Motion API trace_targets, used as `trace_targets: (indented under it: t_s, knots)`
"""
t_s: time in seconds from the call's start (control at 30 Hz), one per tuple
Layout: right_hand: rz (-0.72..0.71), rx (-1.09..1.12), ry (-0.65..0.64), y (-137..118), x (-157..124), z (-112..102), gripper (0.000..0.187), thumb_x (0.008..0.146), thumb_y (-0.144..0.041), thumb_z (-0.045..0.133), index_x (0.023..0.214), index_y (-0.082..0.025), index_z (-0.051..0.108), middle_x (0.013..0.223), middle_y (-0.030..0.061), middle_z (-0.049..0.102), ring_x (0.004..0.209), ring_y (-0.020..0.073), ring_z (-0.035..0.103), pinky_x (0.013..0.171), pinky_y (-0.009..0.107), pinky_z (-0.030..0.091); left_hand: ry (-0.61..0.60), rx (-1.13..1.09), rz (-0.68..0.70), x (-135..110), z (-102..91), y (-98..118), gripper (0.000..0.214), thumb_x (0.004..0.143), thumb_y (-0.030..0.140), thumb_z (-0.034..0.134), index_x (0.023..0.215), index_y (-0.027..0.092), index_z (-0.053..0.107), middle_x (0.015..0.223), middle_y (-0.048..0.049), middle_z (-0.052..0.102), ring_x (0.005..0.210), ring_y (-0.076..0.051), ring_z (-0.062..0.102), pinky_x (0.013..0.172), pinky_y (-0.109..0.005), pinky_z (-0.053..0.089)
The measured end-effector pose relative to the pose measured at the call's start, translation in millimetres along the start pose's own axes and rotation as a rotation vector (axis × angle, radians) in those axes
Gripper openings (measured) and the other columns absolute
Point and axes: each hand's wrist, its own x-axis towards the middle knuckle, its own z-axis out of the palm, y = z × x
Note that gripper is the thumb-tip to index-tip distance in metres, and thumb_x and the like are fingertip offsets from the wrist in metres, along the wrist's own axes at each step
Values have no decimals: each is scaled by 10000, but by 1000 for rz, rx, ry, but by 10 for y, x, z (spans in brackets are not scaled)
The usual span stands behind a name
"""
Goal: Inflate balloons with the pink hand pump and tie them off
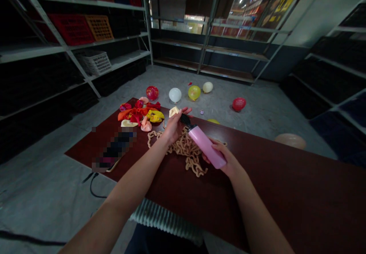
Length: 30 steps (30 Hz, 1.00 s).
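My right hand is wrapped around the lower part of a pink balloon pump, which tilts up and to the left. My left hand is closed at the pump's black nozzle end, pinching a small limp cream balloon there. How the balloon's neck meets the nozzle is hidden by my fingers. Beneath both hands lies a tangled heap of tan, rope-like strands. Left of it rests a pile of uninflated red, orange, yellow and pink balloons.
The dark brown table stretches to the right. A blurred-out phone-like device lies at its left edge, with a black cable below. Several inflated balloons, including a white one and a red one, lie on the floor before metal shelves.
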Motion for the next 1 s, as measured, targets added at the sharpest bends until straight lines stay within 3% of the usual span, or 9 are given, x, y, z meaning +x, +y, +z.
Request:
trace_targets:
  t_s: [0.17, 0.27, 0.37, 0.53, 0.63, 0.73, 0.83, 0.9, 1.0]
  knots:
    - [-21, -52, 26, -13, -18, -12, 703, 717, -390, 753, 1367, -195, 572, 858, 71, 737, 646, 199, 688, 539, 290, 525, -45, -52, -135, 9, -16, 112, 324, 1051, 324, 482, 1181, 119, 696, 1228, -144, 700, 1029, -237, 686, 839, -324, 536]
    - [-21, -93, 39, -21, -39, 12, 701, 708, -382, 779, 1360, -229, 574, 909, 58, 736, 667, 195, 699, 559, 291, 538, -26, -138, -175, 10, -3, 145, 418, 1080, 399, 393, 1140, 117, 696, 1121, -136, 727, 922, -214, 701, 810, -324, 546]
    - [-34, -147, 27, -55, -88, 25, 681, 716, -387, 795, 1348, -251, 581, 979, 59, 735, 673, 176, 695, 563, 281, 532, -40, -138, -142, -24, 42, 132, 352, 1078, 338, 432, 1115, 113, 700, 1001, -115, 737, 825, -183, 697, 808, -306, 551]
    - [-68, -232, 20, -159, -180, -44, 707, 729, -387, 802, 1377, -239, 560, 1003, 80, 735, 670, 167, 678, 561, 279, 511, -163, -12, -199, -122, 124, 139, 327, 1070, 283, 453, 1116, 84, 708, 1100, -157, 722, 940, -225, 701, 797, -318, 568]
    - [-75, -298, 40, -197, -188, -71, 684, 723, -369, 806, 1359, -263, 579, 1112, 85, 722, 722, 169, 683, 611, 296, 532, -201, -85, -238, -159, 158, 189, 390, 1090, 295, 372, 1130, 92, 703, 1110, -146, 717, 1011, -234, 691, 835, -329, 566]
    - [-130, -398, 43, -191, -158, -40, 655, 738, -367, 797, 1354, -298, 588, 1270, 75, 673, 880, 194, 690, 730, 330, 560, -152, -246, -236, -181, 195, 248, 455, 1086, 425, 367, 1084, 113, 699, 786, -81, 688, 783, -191, 689, 765, -330, 569]
    - [-191, -574, 51, -160, -122, 44, 684, 737, -373, 796, 1381, -308, 573, 1367, 67, 625, 1093, 246, 650, 911, 405, 542, -45, -289, -241, -197, 231, 283, 491, 1030, 550, 470, 963, 120, 696, 483, 39, 437, 452, -113, 500, 547, -252, 498]
    - [-212, -710, 52, -136, -110, 124, 711, 718, -385, 809, 1385, -294, 577, 1379, 68, 621, 1176, 279, 614, 1010, 461, 494, 68, -253, -212, -202, 244, 286, 473, 996, 566, 541, 868, 131, 677, 434, 83, 312, 356, -78, 366, 433, -209, 397]
    - [-208, -872, 9, -105, -112, 249, 728, 705, -380, 816, 1384, -260, 580, 1315, 69, 665, 1143, 290, 633, 1026, 477, 480, 204, -200, -137, -193, 245, 281, 471, 962, 558, 607, 727, 149, 599, 430, 100, 257, 310, -50, 275, 357, -186, 283]
